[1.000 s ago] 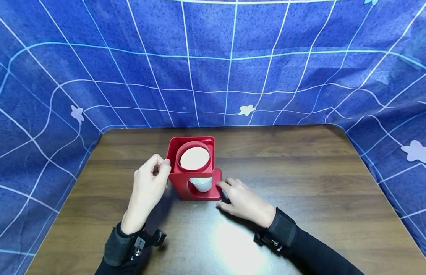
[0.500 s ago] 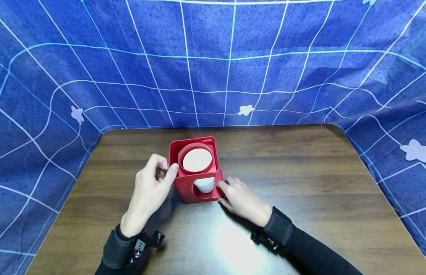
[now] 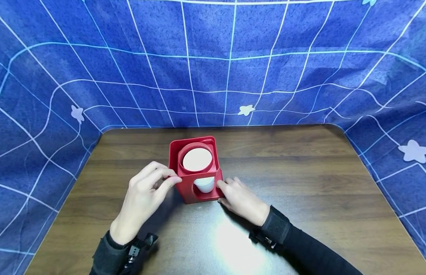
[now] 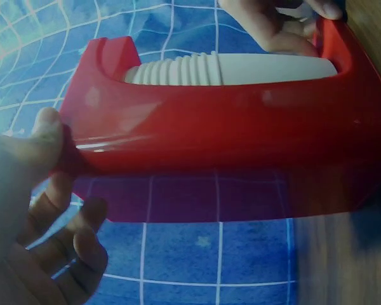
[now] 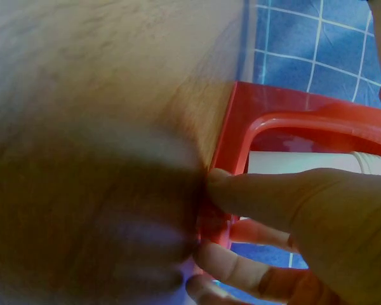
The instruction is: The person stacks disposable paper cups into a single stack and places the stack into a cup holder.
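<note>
A dark wooden table [image 3: 302,183] stands against a blue grid-patterned cloth with pale stars [image 3: 233,57]. Near the table's far left stands a red cup dispenser [image 3: 195,172] holding a stack of white paper cups [image 3: 197,159]. The left hand [image 3: 144,194] pinches its left corner between thumb and curled fingers. The right hand [image 3: 240,198] lies low on the table, fingers pressed against the dispenser's lower right edge.
</note>
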The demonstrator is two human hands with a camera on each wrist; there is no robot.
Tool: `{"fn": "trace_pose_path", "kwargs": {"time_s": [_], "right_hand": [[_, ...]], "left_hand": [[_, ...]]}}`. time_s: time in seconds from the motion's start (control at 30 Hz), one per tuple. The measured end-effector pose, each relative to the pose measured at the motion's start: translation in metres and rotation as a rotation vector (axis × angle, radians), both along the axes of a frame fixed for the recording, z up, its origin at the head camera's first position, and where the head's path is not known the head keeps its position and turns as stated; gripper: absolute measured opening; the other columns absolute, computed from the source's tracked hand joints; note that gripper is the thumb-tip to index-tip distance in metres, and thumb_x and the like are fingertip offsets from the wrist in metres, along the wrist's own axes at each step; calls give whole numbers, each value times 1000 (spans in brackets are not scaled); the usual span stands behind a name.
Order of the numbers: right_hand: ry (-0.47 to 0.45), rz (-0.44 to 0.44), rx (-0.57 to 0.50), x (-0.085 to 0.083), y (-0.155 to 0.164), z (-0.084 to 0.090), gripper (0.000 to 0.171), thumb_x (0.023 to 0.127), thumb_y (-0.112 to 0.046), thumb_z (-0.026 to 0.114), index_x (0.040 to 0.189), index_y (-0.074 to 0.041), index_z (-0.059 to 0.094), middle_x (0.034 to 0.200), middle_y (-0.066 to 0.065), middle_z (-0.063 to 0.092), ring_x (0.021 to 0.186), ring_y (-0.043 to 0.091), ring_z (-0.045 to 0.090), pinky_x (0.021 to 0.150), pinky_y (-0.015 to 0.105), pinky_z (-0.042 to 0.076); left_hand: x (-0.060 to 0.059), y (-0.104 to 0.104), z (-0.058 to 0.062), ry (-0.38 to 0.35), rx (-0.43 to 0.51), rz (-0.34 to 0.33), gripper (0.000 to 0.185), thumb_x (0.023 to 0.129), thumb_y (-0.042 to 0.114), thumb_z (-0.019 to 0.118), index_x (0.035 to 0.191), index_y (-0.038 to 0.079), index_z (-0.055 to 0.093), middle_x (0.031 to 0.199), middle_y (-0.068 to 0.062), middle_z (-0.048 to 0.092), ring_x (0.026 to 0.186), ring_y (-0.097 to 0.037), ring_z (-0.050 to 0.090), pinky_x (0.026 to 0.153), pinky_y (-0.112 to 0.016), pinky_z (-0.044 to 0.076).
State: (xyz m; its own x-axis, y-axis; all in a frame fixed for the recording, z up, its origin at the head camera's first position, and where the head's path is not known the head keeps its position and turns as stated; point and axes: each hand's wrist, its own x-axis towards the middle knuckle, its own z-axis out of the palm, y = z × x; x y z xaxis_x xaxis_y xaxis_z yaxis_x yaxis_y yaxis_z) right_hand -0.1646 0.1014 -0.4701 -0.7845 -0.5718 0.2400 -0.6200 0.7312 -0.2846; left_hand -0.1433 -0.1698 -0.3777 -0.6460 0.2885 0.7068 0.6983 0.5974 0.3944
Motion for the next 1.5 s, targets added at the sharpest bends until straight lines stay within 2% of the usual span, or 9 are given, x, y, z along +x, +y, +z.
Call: {"fn": "trace_pose_path", "kwargs": {"time_s": [0.23,0.4,0.63,0.83,1.03,1.23,1.5], "right_hand": [[-82,39,-86,-2,-2,-1,27,88,-15,82,96,-6,58,81,5,61,74,20,63,63,33,54],[-170,45,-165,-8,-3,-1,30,88,-15,82,93,-5,55,76,2,61,69,13,60,60,25,50],[-174,20,-222,-18,-5,-2,32,85,-16,84,89,-3,55,69,-2,53,62,10,48,57,22,44],[-205,-24,-250,-27,-8,1,30,85,-15,85,90,-4,58,69,-3,51,62,11,45,58,23,43],[-254,-61,-257,-39,-11,1,30,83,-15,87,95,-3,61,72,2,56,62,12,47,62,24,47],[-302,-105,-261,-51,-14,1,31,82,-15,88,94,-5,61,69,-1,53,62,12,47,62,25,45],[-310,-128,-270,-63,-17,1,32,81,-15,89,94,-4,62,72,2,55,63,13,48,63,26,45]], "left_hand": [[4,1,7,-18,-74,74,20,77,13,88,92,15,76,89,7,66,71,-3,53,64,-14,42],[1,4,8,-21,-64,108,19,77,14,88,92,15,76,87,6,67,68,-4,51,62,-17,40],[-10,5,11,-71,-78,183,15,81,18,87,92,13,78,85,5,69,69,-6,52,64,-13,41],[-24,6,10,-110,-76,206,13,86,19,84,94,11,79,88,2,70,74,-7,56,67,-14,43],[-33,7,10,-89,-63,204,12,87,17,82,95,8,79,89,-1,70,75,-12,59,69,-19,45],[-44,8,9,-66,-34,202,13,85,15,83,93,6,78,87,-4,70,74,-14,59,69,-18,42],[-56,9,9,-73,-33,228,13,87,15,81,93,5,75,89,-8,69,79,-21,63,75,-35,49]]}}
